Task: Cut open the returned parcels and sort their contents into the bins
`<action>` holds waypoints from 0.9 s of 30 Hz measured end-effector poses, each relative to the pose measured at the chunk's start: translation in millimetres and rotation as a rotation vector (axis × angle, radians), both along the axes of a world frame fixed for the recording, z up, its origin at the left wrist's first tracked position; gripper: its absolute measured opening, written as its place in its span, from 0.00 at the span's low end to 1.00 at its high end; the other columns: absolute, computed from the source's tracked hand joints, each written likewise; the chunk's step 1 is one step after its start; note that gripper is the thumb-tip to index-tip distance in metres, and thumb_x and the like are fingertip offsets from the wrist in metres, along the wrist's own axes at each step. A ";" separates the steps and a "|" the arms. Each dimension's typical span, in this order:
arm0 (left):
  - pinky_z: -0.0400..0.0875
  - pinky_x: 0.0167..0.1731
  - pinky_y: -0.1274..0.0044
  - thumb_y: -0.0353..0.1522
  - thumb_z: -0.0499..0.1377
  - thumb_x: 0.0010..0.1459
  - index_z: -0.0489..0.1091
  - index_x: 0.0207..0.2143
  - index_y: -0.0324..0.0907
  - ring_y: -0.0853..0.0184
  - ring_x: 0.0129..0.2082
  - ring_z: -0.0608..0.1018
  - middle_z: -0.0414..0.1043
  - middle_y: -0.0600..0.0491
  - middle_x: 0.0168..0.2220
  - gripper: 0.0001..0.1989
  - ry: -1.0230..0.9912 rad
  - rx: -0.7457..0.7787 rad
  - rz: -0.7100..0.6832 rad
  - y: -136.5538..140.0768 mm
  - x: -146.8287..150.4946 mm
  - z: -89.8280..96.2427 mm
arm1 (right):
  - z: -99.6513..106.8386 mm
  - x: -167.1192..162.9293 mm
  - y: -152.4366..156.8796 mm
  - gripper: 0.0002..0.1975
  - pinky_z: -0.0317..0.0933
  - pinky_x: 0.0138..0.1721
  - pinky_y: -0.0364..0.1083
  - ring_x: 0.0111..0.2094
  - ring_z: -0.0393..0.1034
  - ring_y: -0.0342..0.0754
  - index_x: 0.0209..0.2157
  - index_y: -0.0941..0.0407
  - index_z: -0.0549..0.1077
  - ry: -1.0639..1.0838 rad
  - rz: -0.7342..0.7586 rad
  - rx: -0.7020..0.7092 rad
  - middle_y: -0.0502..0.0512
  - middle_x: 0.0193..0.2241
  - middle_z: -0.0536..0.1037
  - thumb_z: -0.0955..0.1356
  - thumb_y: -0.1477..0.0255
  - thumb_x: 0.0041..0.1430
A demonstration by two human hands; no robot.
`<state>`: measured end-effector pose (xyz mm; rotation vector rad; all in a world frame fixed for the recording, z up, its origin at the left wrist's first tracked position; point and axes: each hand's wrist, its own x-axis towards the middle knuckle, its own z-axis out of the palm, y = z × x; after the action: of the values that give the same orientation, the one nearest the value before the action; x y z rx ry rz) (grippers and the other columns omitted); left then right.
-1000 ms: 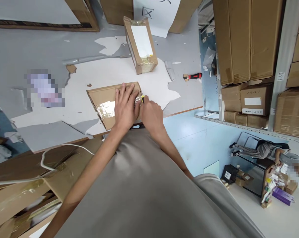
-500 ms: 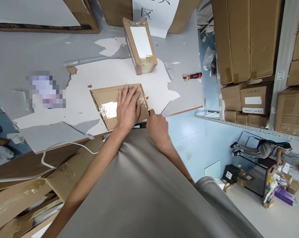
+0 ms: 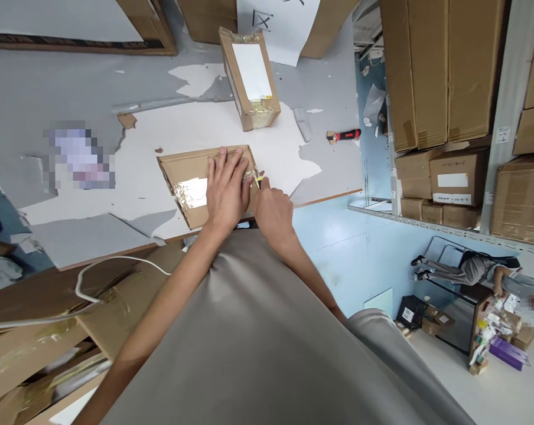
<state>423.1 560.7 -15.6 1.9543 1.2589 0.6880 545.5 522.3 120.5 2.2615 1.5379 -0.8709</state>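
Note:
A flat cardboard box [image 3: 189, 221] with shiny clear tape and a white patch lies near the table's front edge. My left hand [image 3: 225, 192] rests flat on its top, fingers stretched out and slightly apart. At the box's right edge, my right hand [image 3: 273, 209] is closed around a box cutter [image 3: 260, 180], of which only a small yellow and black part shows. Its blade tip cannot be made out. Farther back stands a taped cardboard carton [image 3: 251, 77] with a white label.
A red and black knife [image 3: 345, 135] lies at the table's right side. A pixelated object [image 3: 81, 156] is on the left. Torn covering marks the table [image 3: 289, 159]. Shelves of cartons [image 3: 457, 177] stand right; a person [image 3: 475, 268] sits beyond. An opened big carton [image 3: 129, 289] is below left.
My right hand has moved up and slightly left along the box's right edge with the box cutter. My left hand stays on the box.

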 end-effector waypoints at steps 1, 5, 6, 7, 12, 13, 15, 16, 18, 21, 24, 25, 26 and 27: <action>0.41 0.87 0.43 0.48 0.53 0.83 0.71 0.77 0.50 0.46 0.87 0.58 0.66 0.45 0.82 0.28 -0.007 -0.002 0.004 -0.4 0.3 -0.8 | 0.9 0.1 -4.5 0.22 0.77 0.56 0.53 0.58 0.87 0.61 0.72 0.63 0.69 -0.010 0.001 -0.018 0.74 0.55 0.88 0.56 0.77 0.86; 0.41 0.86 0.42 0.47 0.54 0.83 0.71 0.77 0.51 0.45 0.87 0.58 0.66 0.46 0.82 0.27 -0.013 0.000 0.005 -1.0 0.9 -3.0 | 6.9 2.1 -27.8 0.20 0.78 0.50 0.51 0.55 0.88 0.61 0.68 0.60 0.72 -0.028 0.016 -0.088 0.71 0.52 0.89 0.58 0.78 0.85; 0.41 0.87 0.42 0.47 0.54 0.83 0.71 0.77 0.51 0.46 0.87 0.58 0.66 0.46 0.82 0.27 -0.013 0.002 0.002 -1.0 0.7 -3.2 | 8.5 2.8 -32.3 0.20 0.78 0.50 0.51 0.54 0.88 0.61 0.68 0.60 0.72 -0.028 0.018 -0.093 0.71 0.51 0.89 0.58 0.78 0.85; 0.41 0.87 0.43 0.47 0.54 0.83 0.71 0.77 0.51 0.46 0.87 0.58 0.65 0.46 0.83 0.28 -0.012 0.002 -0.001 -1.1 0.2 -3.1 | 10.2 3.6 -35.9 0.20 0.77 0.49 0.51 0.54 0.88 0.61 0.68 0.60 0.72 -0.028 0.020 -0.095 0.71 0.51 0.90 0.58 0.77 0.85; 0.42 0.86 0.43 0.48 0.54 0.83 0.71 0.77 0.50 0.46 0.87 0.57 0.64 0.46 0.83 0.29 -0.007 0.002 0.002 -5.3 -14.0 5.5 | 12.6 17.5 -46.5 0.18 0.75 0.49 0.50 0.50 0.89 0.60 0.68 0.56 0.74 0.082 0.049 0.001 0.64 0.49 0.91 0.61 0.72 0.86; 0.42 0.86 0.43 0.49 0.54 0.83 0.72 0.77 0.50 0.46 0.87 0.57 0.64 0.46 0.83 0.29 -0.005 0.002 0.010 -7.1 -20.7 8.8 | 7.5 23.5 -47.9 0.17 0.75 0.49 0.49 0.49 0.89 0.59 0.67 0.54 0.75 0.130 0.036 0.062 0.63 0.49 0.91 0.61 0.70 0.87; 0.42 0.86 0.43 0.50 0.54 0.83 0.74 0.75 0.51 0.47 0.87 0.57 0.65 0.48 0.83 0.28 -0.002 -0.004 0.044 -11.9 -38.9 15.3 | -14.6 37.7 -47.7 0.16 0.75 0.50 0.48 0.48 0.89 0.57 0.64 0.52 0.76 0.256 -0.040 0.196 0.60 0.49 0.91 0.61 0.66 0.88; 0.42 0.86 0.44 0.50 0.54 0.83 0.75 0.74 0.53 0.47 0.87 0.57 0.65 0.49 0.83 0.27 -0.006 -0.008 0.073 -14.7 -50.5 18.0 | -31.7 44.8 -45.4 0.16 0.76 0.50 0.48 0.46 0.89 0.55 0.61 0.52 0.77 0.335 -0.100 0.249 0.58 0.47 0.91 0.61 0.63 0.88; 0.44 0.87 0.45 0.51 0.56 0.82 0.77 0.72 0.56 0.48 0.87 0.57 0.65 0.52 0.83 0.25 -0.026 -0.017 0.148 -21.2 -77.4 21.0 | -75.5 55.0 -35.6 0.18 0.77 0.45 0.46 0.39 0.87 0.50 0.58 0.51 0.76 0.517 -0.242 0.290 0.55 0.45 0.90 0.60 0.58 0.89; 0.50 0.86 0.46 0.54 0.55 0.82 0.78 0.72 0.55 0.47 0.86 0.60 0.65 0.48 0.83 0.27 -0.059 0.027 0.272 -32.0 -123.3 20.3 | -145.2 53.3 -12.8 0.17 0.78 0.42 0.44 0.40 0.86 0.47 0.57 0.51 0.75 0.653 -0.401 0.308 0.56 0.48 0.89 0.62 0.55 0.87; 0.59 0.82 0.45 0.53 0.52 0.83 0.78 0.72 0.49 0.44 0.83 0.67 0.66 0.40 0.81 0.30 0.002 0.118 0.342 -44.2 -164.8 21.3 | -192.9 33.1 7.8 0.19 0.81 0.44 0.47 0.45 0.84 0.50 0.55 0.51 0.76 0.693 -0.443 0.268 0.56 0.47 0.86 0.66 0.51 0.84; 0.63 0.80 0.45 0.51 0.52 0.83 0.79 0.72 0.48 0.44 0.80 0.70 0.68 0.40 0.80 0.28 0.044 0.141 0.362 -48.6 -175.5 23.6 | -202.1 24.9 12.4 0.20 0.82 0.44 0.48 0.45 0.83 0.50 0.54 0.52 0.77 0.717 -0.446 0.252 0.56 0.46 0.86 0.66 0.50 0.83; 0.67 0.78 0.45 0.48 0.54 0.82 0.79 0.71 0.49 0.44 0.78 0.73 0.70 0.39 0.78 0.27 0.087 0.158 0.386 -53.2 -184.4 26.7 | -208.2 17.0 15.4 0.21 0.83 0.45 0.49 0.45 0.81 0.50 0.53 0.52 0.77 0.749 -0.442 0.242 0.55 0.45 0.85 0.66 0.50 0.83; 0.71 0.75 0.45 0.46 0.56 0.81 0.80 0.71 0.49 0.44 0.75 0.76 0.73 0.40 0.75 0.26 0.120 0.168 0.414 -57.9 -191.4 30.4 | -211.6 10.3 16.9 0.21 0.83 0.47 0.50 0.44 0.80 0.50 0.52 0.53 0.78 0.781 -0.433 0.242 0.54 0.43 0.84 0.66 0.50 0.82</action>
<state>231.8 502.8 14.8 1.9052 1.7570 0.9152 555.8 539.2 -91.1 2.6436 1.4788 -1.9667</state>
